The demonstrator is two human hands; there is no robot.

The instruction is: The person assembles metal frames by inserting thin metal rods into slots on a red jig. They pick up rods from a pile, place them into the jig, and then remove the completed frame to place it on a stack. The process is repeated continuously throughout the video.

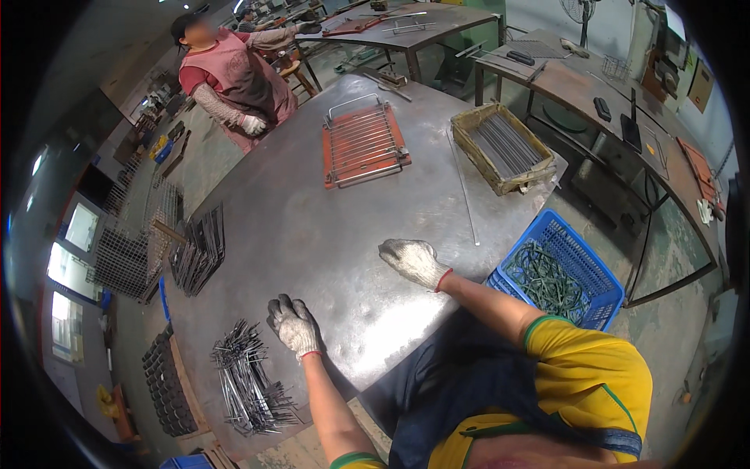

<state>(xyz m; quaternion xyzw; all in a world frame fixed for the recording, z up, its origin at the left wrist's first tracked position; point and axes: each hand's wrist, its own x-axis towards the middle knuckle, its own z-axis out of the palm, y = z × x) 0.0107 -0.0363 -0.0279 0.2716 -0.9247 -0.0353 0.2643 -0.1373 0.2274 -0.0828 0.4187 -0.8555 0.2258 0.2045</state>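
Rods point(246, 383): dark loose bundle on the bench point(305, 227), just beside the gloved left hand point(294, 324).
Left grip: fingers a little apart, nothing seen between them.
Right grip: gloved right hand point(414, 262) over bare metal; fingers partly hidden, cannot tell how they stand.
Thin bar point(464, 191): lies between the right hand and a box point(475, 156) of grey rods point(506, 148).
Red board point(394, 129): under a wire rack point(355, 141), well apart from both hands.
Left edge: stack of bent dark pieces point(199, 250).
Right edge: blue basket point(584, 248) of green strips point(547, 281), partly hidden by the right forearm point(488, 307).
Far side: co-worker point(242, 74) beside the bench.

Bright windows point(66, 270), pale wall point(539, 14), greenish floor point(662, 356)
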